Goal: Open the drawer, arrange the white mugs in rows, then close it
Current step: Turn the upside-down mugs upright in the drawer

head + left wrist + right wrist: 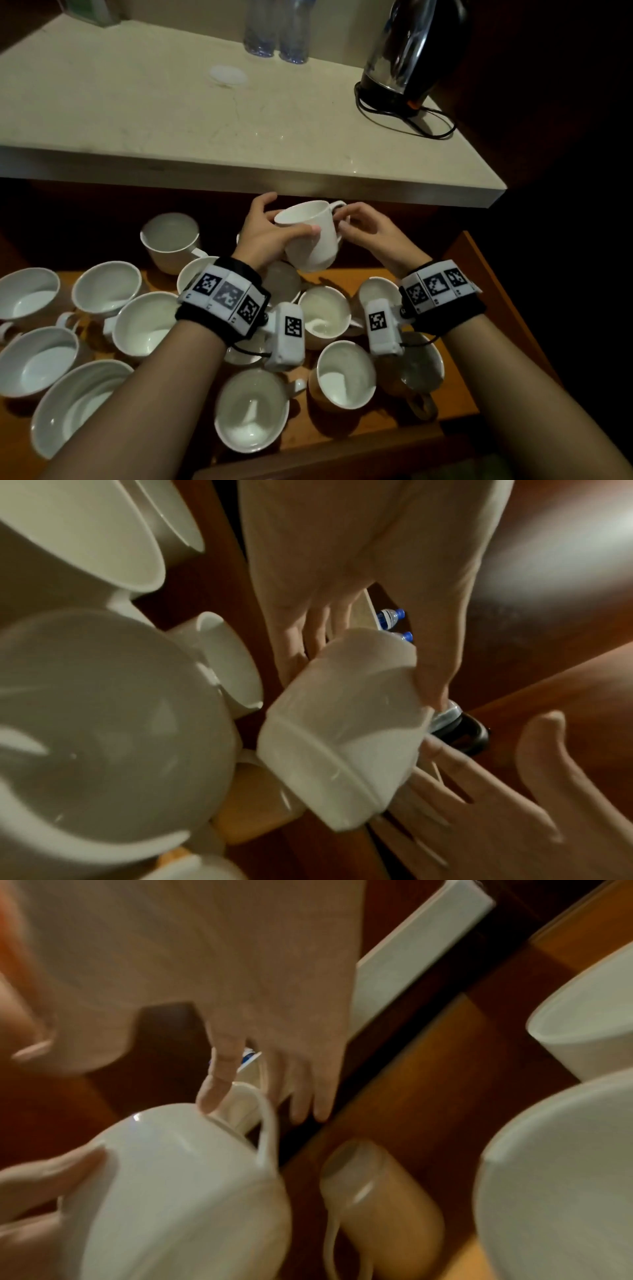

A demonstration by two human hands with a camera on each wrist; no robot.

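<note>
While lifted above the open drawer [479, 274], held mug [313, 236] tilted, mouth turned toward the camera, handle off to the right. Gripped around the body by left hand [263, 236], thumb across the near wall just below the rim, fingers curled round the far side. Right hand [368, 229] at the handle, fingertips [215, 1093] curled and pinching it where it joins the body. Seen from the left wrist, mug base tipped toward the lens, with the right palm just beside it.

Below, loose mugs [147, 323] scattered over the wooden drawer bottom, upright, mouths up, handles pointing every which way, some touching, no neat rows. One at the back left [171, 241] partly in shadow under the counter [171, 113]. On the counter: kettle [407, 51] on its base with a black cord at the right, two clear water bottles [275, 31] at the back, a round white coaster [227, 75] in front of them.
</note>
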